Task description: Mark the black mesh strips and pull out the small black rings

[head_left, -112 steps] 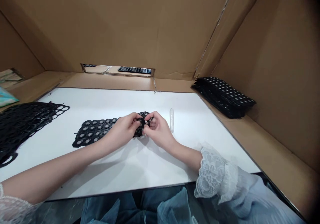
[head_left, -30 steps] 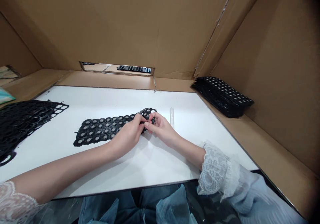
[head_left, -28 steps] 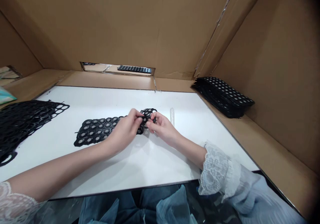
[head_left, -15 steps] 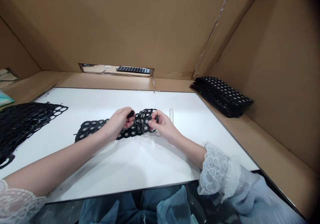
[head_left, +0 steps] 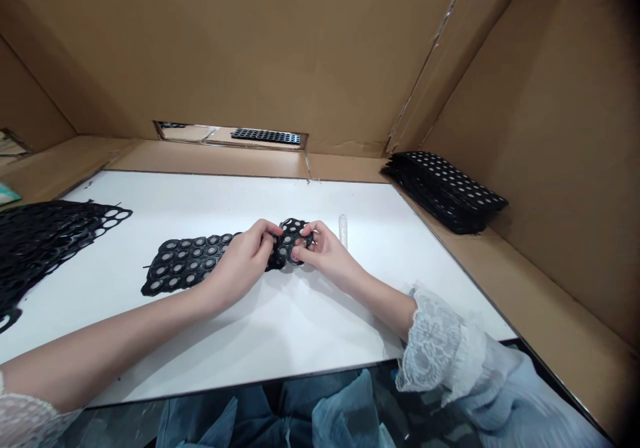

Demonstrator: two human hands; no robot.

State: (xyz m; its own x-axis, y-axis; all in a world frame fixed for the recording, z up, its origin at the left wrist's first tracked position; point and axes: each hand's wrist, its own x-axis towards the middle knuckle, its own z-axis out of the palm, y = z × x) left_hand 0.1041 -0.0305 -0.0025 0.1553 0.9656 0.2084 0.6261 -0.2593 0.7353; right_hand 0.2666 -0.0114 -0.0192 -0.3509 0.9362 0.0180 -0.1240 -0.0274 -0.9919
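Observation:
A black sheet of round rings with pale centres (head_left: 185,261) lies on the white board, its right end bent up between my hands. My left hand (head_left: 245,258) reaches over the middle of the sheet, thumb and forefinger pinched at its raised part; the other fingers are curled and what lies under them is hidden. With thumb and fingers, my right hand (head_left: 330,251) grips the sheet's raised right end. Just beyond the right hand, a clear narrow tube (head_left: 343,230) lies on the board.
At the left is a heap of black ring netting (head_left: 45,241). A stack of black dotted sheets (head_left: 447,191) rests on the cardboard ledge at the right. Cardboard walls (head_left: 250,55) surround the white board (head_left: 280,335); a slot in the back wall shows another perforated black strip (head_left: 265,136).
My left hand has moved slightly right and closed in on the sheet's raised part. The small black piece seen in its fingers before is no longer visible. My right hand stays nearly in place.

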